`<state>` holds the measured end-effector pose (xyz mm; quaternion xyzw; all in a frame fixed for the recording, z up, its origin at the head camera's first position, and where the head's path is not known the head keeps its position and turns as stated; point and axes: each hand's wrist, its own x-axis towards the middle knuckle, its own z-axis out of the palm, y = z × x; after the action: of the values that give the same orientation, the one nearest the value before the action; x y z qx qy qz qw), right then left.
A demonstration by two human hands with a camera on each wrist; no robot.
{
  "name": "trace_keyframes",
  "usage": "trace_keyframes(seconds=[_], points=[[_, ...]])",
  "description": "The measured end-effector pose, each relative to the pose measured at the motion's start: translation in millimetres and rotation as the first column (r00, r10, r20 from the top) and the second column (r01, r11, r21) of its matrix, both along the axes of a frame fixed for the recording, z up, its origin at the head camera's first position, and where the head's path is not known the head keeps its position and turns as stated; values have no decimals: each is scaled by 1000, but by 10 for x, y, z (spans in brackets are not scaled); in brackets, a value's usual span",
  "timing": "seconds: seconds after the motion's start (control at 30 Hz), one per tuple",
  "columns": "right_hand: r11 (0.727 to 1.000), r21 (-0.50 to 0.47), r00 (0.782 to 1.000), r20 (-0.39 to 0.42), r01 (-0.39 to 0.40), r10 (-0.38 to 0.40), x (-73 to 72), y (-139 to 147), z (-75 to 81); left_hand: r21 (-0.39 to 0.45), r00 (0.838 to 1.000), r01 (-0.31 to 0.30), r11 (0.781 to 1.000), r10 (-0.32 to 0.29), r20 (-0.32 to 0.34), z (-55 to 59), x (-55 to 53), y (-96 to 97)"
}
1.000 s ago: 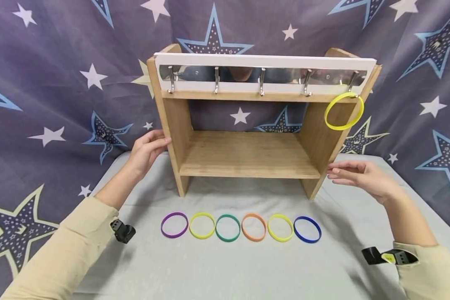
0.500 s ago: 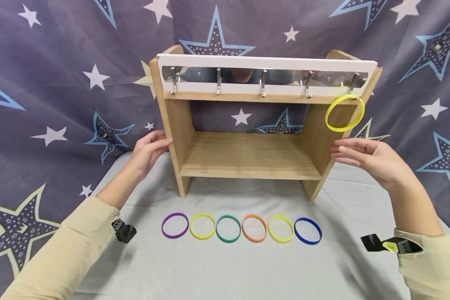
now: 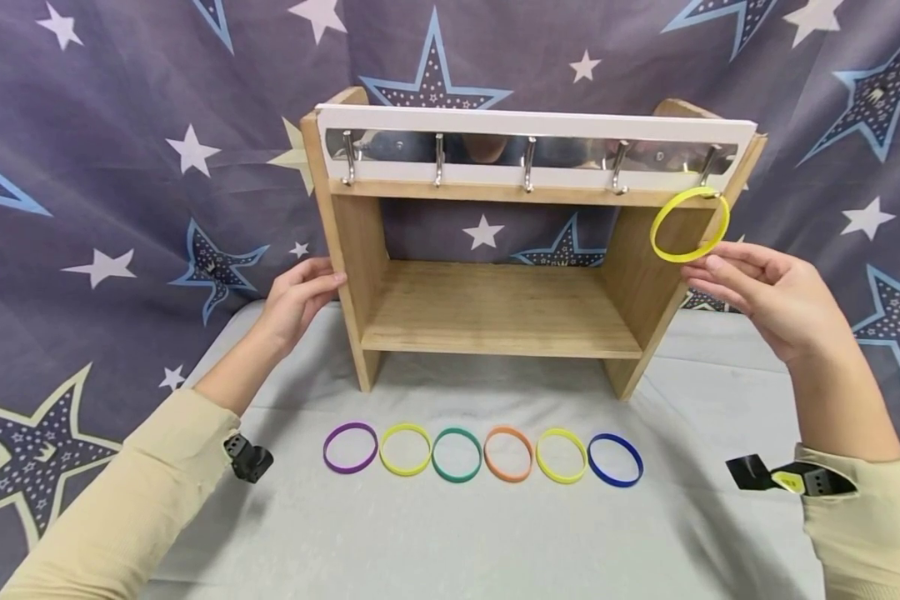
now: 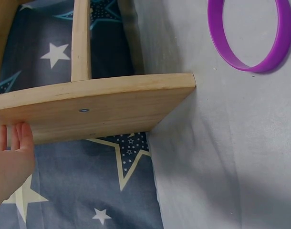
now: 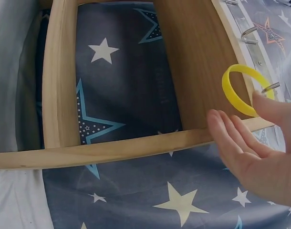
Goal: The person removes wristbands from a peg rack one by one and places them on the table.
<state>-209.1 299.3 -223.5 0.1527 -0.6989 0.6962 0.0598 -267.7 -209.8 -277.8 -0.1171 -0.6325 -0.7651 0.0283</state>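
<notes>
A wooden rack [image 3: 487, 342] stands on the cloth, a white strip with several metal hooks [image 3: 528, 167] along its top front. From the rightmost hook hangs a yellow wristband [image 3: 663, 242]. My right hand [image 3: 783, 300] is just below and to the right of that band, beside the right side panel. In the right wrist view its fingers [image 5: 231, 138] are fairly straight, with the thumb near the yellow band; I cannot tell whether they touch. My left hand [image 3: 296, 304] rests with extended fingertips against the outer face of the left side panel [image 4: 78, 114].
Before the rack lies a row of wristbands: purple [image 3: 350, 471], yellow [image 3: 405, 474], green [image 3: 456, 479], orange [image 3: 507, 478], another yellow [image 3: 561, 480] and blue [image 3: 615, 482]. A star-patterned curtain [image 3: 255, 67] hangs behind. Grey cloth [image 3: 450, 542] covers the table.
My right hand has risen along the right side panel, from near its lower part to just under the hanging yellow wristband. My left hand has stayed at the left panel.
</notes>
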Motion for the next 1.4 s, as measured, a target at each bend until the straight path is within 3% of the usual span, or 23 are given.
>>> trace_keyframes(seconds=[0.13,0.37,0.63,0.77,1.1,1.23,1.4], points=[[995,-95,1000,-1,18,-18,24,-20,34,13,1000,1,1000,-1,2,-7,-6,-2],[988,-154,1000,-30,1,-6,50,-47,46,21,1000,3,1000,-3,10,-32,-13,-8],[931,-358,990,-139,-64,15,48,-82,61,32,1000,6,999,-6,-2,-30,-17,0],[923,-384,984,-178,-43,-29,66,-119,100,40,1000,8,999,-7,-15,-19,-11,7],[914,-403,973,-185,50,-135,161,-223,209,36,1000,8,999,-8,-12,-12,-4,6],[907,-420,974,-193,28,-119,187,-229,217,39,1000,8,999,-8,-13,-14,-7,7],[917,-400,975,-205,1,-90,201,-224,182,36,1000,7,999,-7,-16,-17,-13,11]])
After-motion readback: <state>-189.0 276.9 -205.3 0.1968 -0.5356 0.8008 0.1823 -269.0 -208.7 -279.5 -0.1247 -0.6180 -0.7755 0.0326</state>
